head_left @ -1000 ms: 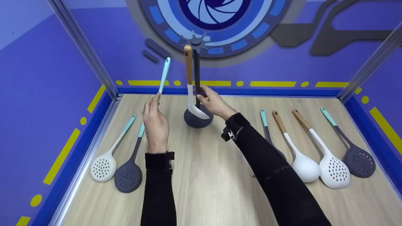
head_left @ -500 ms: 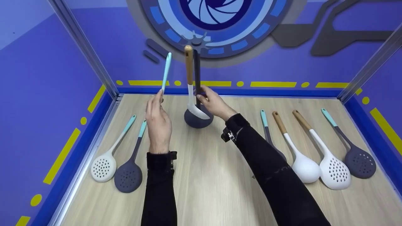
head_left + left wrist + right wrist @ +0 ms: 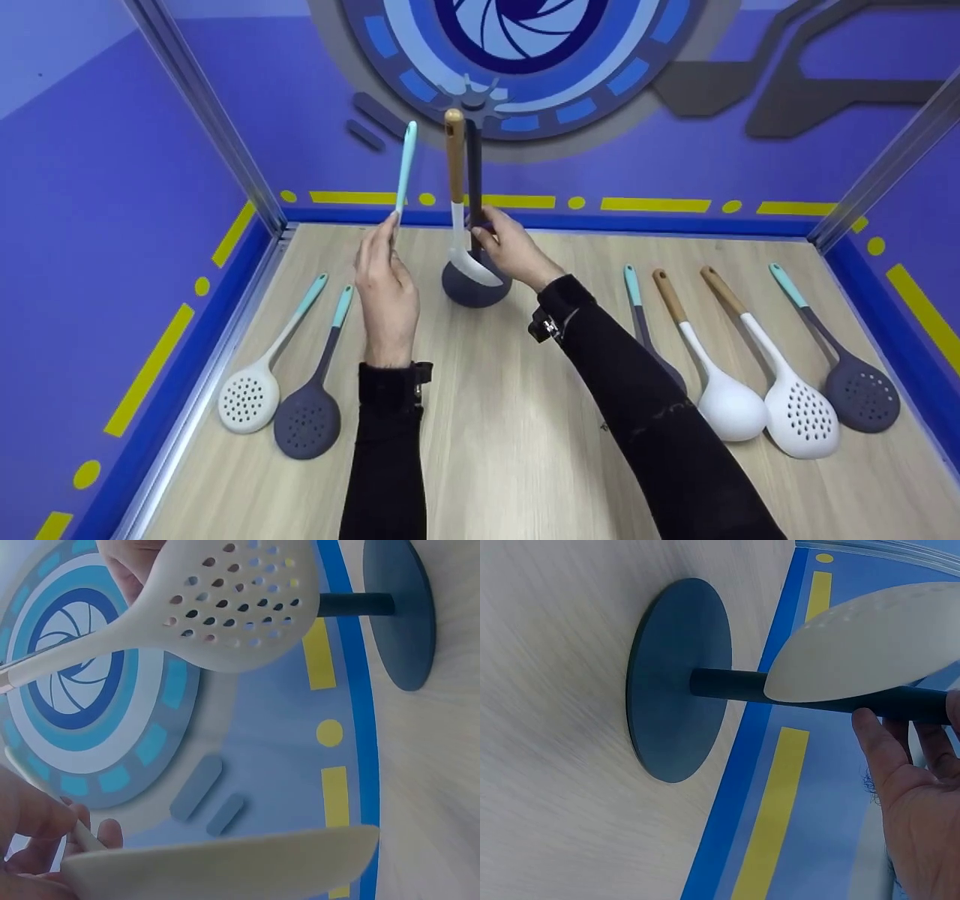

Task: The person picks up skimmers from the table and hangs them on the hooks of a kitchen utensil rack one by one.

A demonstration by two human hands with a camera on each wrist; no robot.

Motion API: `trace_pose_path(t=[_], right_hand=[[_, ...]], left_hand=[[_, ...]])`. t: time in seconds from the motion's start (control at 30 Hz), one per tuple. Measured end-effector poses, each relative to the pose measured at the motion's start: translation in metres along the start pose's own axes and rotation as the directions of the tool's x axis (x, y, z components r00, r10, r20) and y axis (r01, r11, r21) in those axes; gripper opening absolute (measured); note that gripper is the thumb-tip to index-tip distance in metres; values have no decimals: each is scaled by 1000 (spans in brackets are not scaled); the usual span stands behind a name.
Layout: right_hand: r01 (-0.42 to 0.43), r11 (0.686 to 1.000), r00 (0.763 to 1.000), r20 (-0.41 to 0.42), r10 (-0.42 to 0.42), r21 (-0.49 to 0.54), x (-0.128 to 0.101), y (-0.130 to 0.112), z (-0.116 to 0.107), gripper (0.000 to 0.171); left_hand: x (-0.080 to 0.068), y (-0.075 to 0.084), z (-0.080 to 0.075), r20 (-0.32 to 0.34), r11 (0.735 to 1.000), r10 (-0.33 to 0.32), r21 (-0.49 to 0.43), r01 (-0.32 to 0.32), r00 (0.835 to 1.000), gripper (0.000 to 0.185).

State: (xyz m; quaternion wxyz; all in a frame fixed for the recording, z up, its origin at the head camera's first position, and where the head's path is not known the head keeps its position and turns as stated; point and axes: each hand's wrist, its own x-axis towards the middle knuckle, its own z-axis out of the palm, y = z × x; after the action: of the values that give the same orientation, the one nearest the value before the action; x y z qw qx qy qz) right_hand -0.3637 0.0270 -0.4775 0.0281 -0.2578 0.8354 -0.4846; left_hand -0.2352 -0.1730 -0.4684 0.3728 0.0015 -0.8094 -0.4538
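The left hand (image 3: pixel 387 294) pinched a teal-handled skimmer (image 3: pixel 403 166) near upright, just left of the stand (image 3: pixel 475 281); its white perforated head showed in the left wrist view. The right hand (image 3: pixel 515 251) curled round the stand's dark post above its round disc base. A wooden-handled ladle (image 3: pixel 454 172) with a smooth white bowl hung on the stand. More spoons (image 3: pixel 723 405) and perforated skimmers (image 3: pixel 799 422) lay flat on the pale wood-grain surface (image 3: pixel 495 420).
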Motion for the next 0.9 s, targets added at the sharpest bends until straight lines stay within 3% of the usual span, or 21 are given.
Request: trace_pose_path(t=[0.23, 0.47, 0.7, 0.9], right_hand=[[-1, 1000, 1000, -6, 1, -28, -1, 1, 0, 31], [1, 1000, 1000, -1, -1, -30, 0, 4, 0, 31], [37, 998, 999, -2, -37, -48, 1, 7, -1, 31], [38, 997, 999, 3, -38, -73, 1, 5, -1, 32]], left_hand=[[-1, 4, 0, 5, 998, -14, -55, 15, 1000, 57], [-4, 9, -1, 35, 992, -76, -95, 79, 996, 58], [-2, 11, -1, 16, 985, -78, -153, 79, 997, 55], [3, 12, -1, 12, 985, -93, -145, 94, 996, 55]])
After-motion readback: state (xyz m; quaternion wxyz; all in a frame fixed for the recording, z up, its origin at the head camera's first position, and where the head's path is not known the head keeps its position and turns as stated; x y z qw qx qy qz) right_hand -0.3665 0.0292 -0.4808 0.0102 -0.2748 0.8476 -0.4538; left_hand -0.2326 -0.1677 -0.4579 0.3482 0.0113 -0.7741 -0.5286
